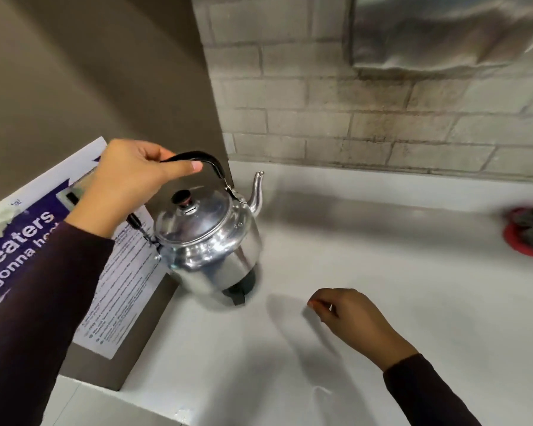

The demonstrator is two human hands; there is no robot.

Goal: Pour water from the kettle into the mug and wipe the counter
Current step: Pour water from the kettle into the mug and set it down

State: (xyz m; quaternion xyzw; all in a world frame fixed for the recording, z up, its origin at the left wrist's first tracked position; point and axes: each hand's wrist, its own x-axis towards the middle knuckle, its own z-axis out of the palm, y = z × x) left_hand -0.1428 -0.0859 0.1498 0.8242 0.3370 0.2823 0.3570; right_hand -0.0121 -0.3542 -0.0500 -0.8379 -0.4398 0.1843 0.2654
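Note:
A shiny metal kettle (208, 238) with a black lid knob and a curved spout stands at the back left of the white counter (366, 302), leaning a little. My left hand (130, 179) grips its black arched handle from above. My right hand (348, 318) hovers low over the counter to the right of the kettle, fingers loosely curled, holding nothing. A red and grey cloth (531, 232) lies at the right edge of the counter. No mug is in view.
A brown box with a purple and white printed label (28, 238) stands against the kettle's left side. A grey brick wall (351, 118) backs the counter, with a metal fixture (443, 29) hanging above at the upper right.

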